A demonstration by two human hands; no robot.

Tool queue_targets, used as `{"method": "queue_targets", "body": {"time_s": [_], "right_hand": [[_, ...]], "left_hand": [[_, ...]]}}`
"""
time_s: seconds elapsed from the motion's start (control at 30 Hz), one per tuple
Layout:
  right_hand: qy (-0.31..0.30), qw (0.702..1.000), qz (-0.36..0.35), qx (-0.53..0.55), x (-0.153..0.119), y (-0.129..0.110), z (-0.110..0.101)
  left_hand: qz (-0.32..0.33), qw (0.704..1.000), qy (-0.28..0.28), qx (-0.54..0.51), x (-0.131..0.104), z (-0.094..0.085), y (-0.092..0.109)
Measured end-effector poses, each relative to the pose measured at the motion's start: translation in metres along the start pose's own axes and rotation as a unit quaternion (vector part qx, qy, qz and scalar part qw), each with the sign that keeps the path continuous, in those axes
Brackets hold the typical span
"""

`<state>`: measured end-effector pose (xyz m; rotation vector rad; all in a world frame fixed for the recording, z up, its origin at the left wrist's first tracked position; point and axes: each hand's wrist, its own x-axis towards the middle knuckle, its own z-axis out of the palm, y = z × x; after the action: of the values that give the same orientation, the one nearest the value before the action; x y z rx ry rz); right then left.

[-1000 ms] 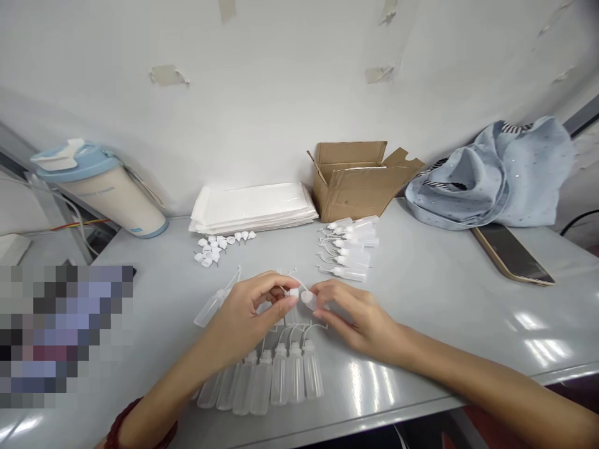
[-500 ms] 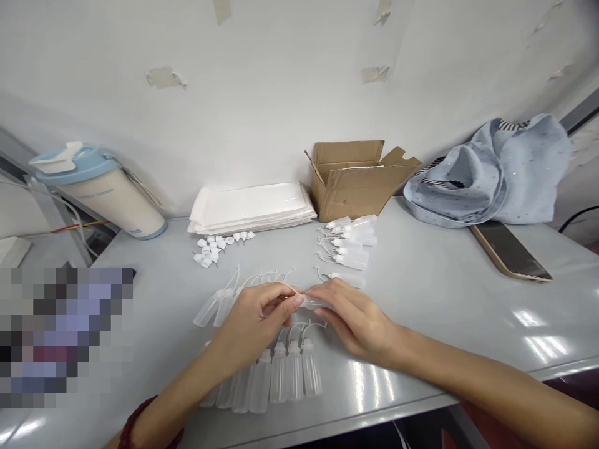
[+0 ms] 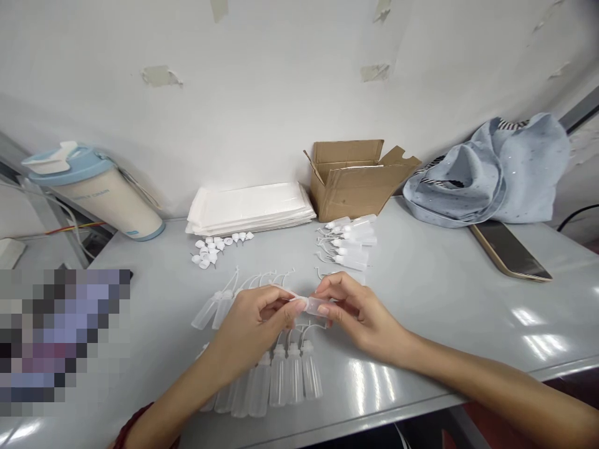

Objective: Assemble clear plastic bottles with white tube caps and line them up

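Between my two hands, above the grey table, is a small translucent bottle (image 3: 315,306) lying on its side. My left hand (image 3: 262,318) pinches its neck end, where a thin white strap runs back over the fingers. Thumb and fingers of my right hand (image 3: 362,312) grip the bottle's body. Below sits a row of similar bottles (image 3: 278,377) with curved straps, partly covered by my left forearm. More bottles (image 3: 206,310) lie behind my left hand. Past my right hand is a group of bottles with white tips (image 3: 352,243).
White needle caps (image 3: 208,249) lie before a stack of white sheets (image 3: 250,206). An open cardboard box (image 3: 358,190) stands by the wall. A tumbler (image 3: 107,193) leans at left; a blue cloth bag (image 3: 491,174) and a phone (image 3: 510,251) are at right.
My right hand's fingers have lifted and shifted round the bottle's body, which now shows more between the hands. My left hand keeps nearly the same place. The view has shifted slightly.
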<state>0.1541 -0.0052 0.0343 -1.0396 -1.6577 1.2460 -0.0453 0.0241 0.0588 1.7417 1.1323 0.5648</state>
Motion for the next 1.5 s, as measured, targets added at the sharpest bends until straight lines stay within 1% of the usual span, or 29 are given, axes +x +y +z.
{"method": "queue_targets", "body": {"time_s": [0.03, 0.07, 0.13, 0.23, 0.27, 0.3, 0.37, 0.4, 0.47, 0.5, 0.53, 0.6, 0.67, 0.8, 0.87, 0.93, 1.03, 1.1, 1.17, 1.2, 1.27, 1.37, 1.43, 1.5], "right_hand": [[-0.001, 1.0, 0.0, -0.001, 0.0, 0.0, 0.0], [-0.006, 1.0, 0.008, 0.013, 0.0, -0.001, -0.001], [-0.022, 0.996, 0.041, 0.081, 0.001, -0.001, -0.003], [-0.064, 0.974, 0.097, 0.196, 0.006, 0.001, -0.008], [-0.08, 0.966, 0.108, 0.221, 0.007, 0.002, -0.009], [-0.093, 0.961, 0.114, 0.236, 0.009, 0.003, -0.011], [-0.104, 0.959, 0.118, 0.234, 0.01, 0.002, -0.012], [-0.096, 0.965, 0.115, 0.213, 0.01, 0.001, -0.013], [-0.06, 0.988, 0.089, 0.11, 0.008, -0.002, -0.013], [-0.038, 0.997, 0.059, 0.034, 0.007, -0.004, -0.013], [-0.018, 0.999, 0.018, -0.044, 0.006, -0.006, -0.014], [0.009, 0.983, -0.073, -0.17, 0.004, -0.007, -0.014], [0.024, 0.963, -0.144, -0.227, 0.002, -0.006, -0.014], [0.049, 0.934, -0.235, -0.266, 0.002, 0.0, -0.013], [0.051, 0.926, -0.252, -0.275, 0.001, 0.002, -0.013], [0.046, 0.93, -0.244, -0.271, 0.0, 0.001, -0.013], [0.023, 0.953, -0.185, -0.238, -0.001, -0.004, -0.015], [0.003, 0.967, -0.137, -0.213, -0.001, -0.007, -0.015], [0.001, 0.971, -0.121, -0.205, 0.0, -0.008, -0.015], [0.01, 0.969, -0.132, -0.21, 0.0, -0.008, -0.015], [0.038, 0.955, -0.185, -0.23, 0.0, -0.005, -0.014], [0.063, 0.925, -0.263, -0.267, -0.002, 0.0, -0.012], [0.075, 0.91, -0.289, -0.287, -0.003, 0.002, -0.011], [0.085, 0.898, -0.307, -0.303, -0.004, 0.003, -0.01]], "left_hand": [[-0.007, 1.0, -0.009, 0.008, -0.001, 0.0, 0.0], [0.001, 1.0, -0.013, 0.02, -0.001, 0.001, -0.001], [0.059, 0.997, -0.005, 0.051, -0.002, 0.001, -0.002], [0.165, 0.982, 0.021, 0.094, -0.003, 0.001, -0.003], [0.182, 0.978, 0.023, 0.101, -0.003, 0.001, -0.003], [0.185, 0.977, 0.019, 0.102, -0.004, 0.001, -0.002], [0.165, 0.982, 0.004, 0.088, -0.004, 0.0, -0.002], [0.146, 0.986, -0.003, 0.075, -0.004, -0.001, -0.002], [0.1, 0.994, -0.003, 0.046, -0.005, -0.002, -0.001], [0.078, 0.996, 0.0, 0.033, -0.004, -0.002, 0.0], [0.06, 0.998, 0.004, 0.024, -0.004, -0.002, 0.0], [0.038, 0.999, 0.008, 0.012, -0.004, -0.002, 0.002], [0.019, 1.0, 0.001, 0.002, -0.004, -0.002, 0.003], [-0.027, 0.999, -0.021, -0.016, -0.003, -0.002, 0.005], [-0.011, 0.999, -0.032, -0.007, -0.004, -0.001, 0.004], [0.043, 0.998, -0.022, 0.029, -0.005, 0.0, 0.002], [0.136, 0.987, 0.021, 0.088, -0.006, 0.003, -0.002], [0.157, 0.983, 0.03, 0.095, -0.007, 0.004, -0.003], [0.133, 0.988, 0.02, 0.078, -0.006, 0.003, -0.003], [0.114, 0.991, 0.011, 0.065, -0.006, 0.003, -0.002], [0.073, 0.997, -0.01, 0.036, -0.004, 0.001, 0.0], [0.02, 0.999, -0.049, -0.002, -0.002, 0.0, 0.003], [-0.008, 0.997, -0.079, -0.023, -0.003, -0.001, 0.003], [-0.019, 0.994, -0.101, -0.036, -0.004, 0.0, 0.002]]}}
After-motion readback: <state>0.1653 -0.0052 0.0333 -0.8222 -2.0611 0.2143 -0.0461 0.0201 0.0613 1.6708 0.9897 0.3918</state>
